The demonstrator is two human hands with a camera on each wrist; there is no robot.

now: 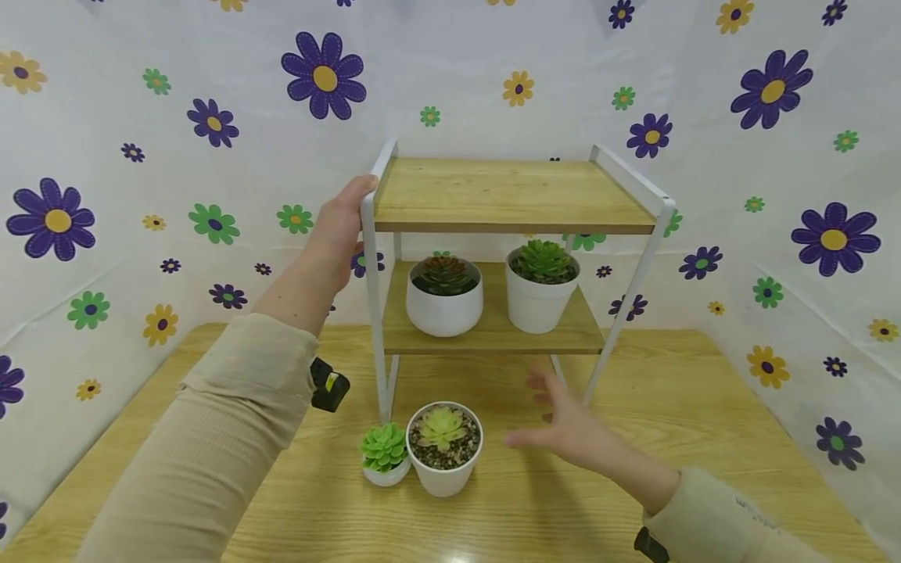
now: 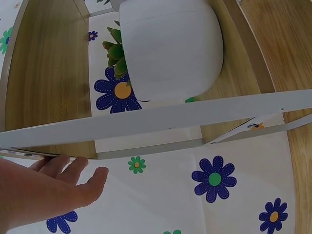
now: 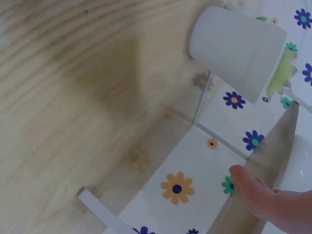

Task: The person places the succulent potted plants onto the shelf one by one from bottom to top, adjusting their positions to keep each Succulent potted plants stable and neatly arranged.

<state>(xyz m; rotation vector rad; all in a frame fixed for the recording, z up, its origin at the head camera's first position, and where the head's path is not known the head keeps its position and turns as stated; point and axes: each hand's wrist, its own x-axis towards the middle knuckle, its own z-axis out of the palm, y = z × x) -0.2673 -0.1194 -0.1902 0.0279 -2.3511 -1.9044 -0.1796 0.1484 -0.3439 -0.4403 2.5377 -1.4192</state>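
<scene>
A two-tier wooden shelf (image 1: 507,191) with white side frames stands on the table. My left hand (image 1: 345,227) rests against the outer side of its left frame, near the top. In the left wrist view, the thumb (image 2: 100,180) stands off that frame. My right hand (image 1: 577,430) is held over the table with fingers spread, holding nothing. To its left, apart from it, stands a white pot with a pale green succulent (image 1: 442,428). A smaller bright green succulent (image 1: 385,447) in a low white pot sits just left of that, at the foot of the shelf's left leg.
On the lower board (image 1: 493,342) stand a rounded white pot with a dark reddish succulent (image 1: 445,309) at left and a taller white pot with a green succulent (image 1: 542,301) at right. A flower-patterned sheet (image 1: 450,78) hangs behind and at both sides of the wooden table (image 1: 704,438).
</scene>
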